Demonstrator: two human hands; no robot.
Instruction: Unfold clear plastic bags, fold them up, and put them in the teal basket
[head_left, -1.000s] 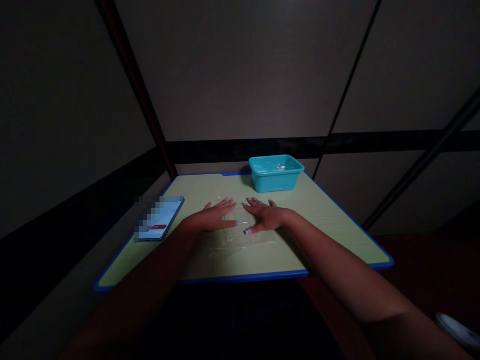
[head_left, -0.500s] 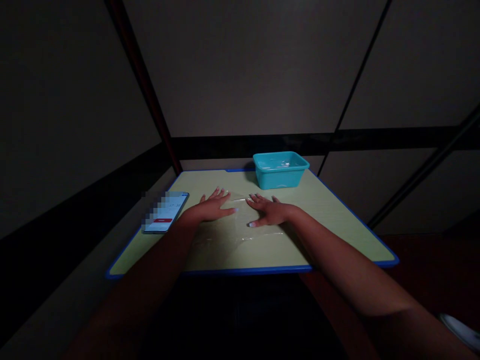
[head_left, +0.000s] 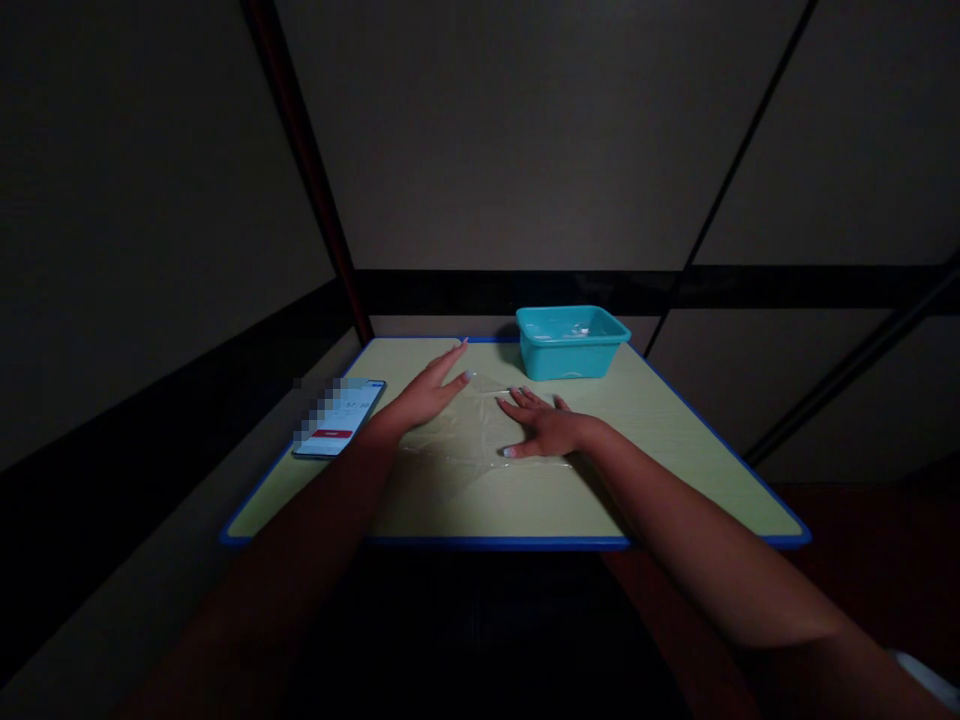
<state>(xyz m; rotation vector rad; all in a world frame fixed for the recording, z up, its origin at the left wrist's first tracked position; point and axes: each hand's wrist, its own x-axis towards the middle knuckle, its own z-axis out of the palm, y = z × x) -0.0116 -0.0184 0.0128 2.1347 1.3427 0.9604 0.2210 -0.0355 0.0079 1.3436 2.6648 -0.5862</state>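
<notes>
A thin, clear plastic bag or sheet lies spread on the pale yellow table, its creases and edges catching the light. My right hand rests flat on its right part, fingers spread. Over its left part, my left hand is tilted and seems raised off the table, fingers stretched forward and thumb apart, holding nothing. Whether the plastic is a bag or a single sheet I cannot tell.
A turquoise plastic basket stands at the back right of the table, something clear and shiny inside. At the left edge lies a phone with a lit screen. Dark panelled walls close in behind and to the left.
My left hand has lifted from the plastic and moved forward, turning partly on its side. My right hand stays flat on it. The view has shifted slightly.
</notes>
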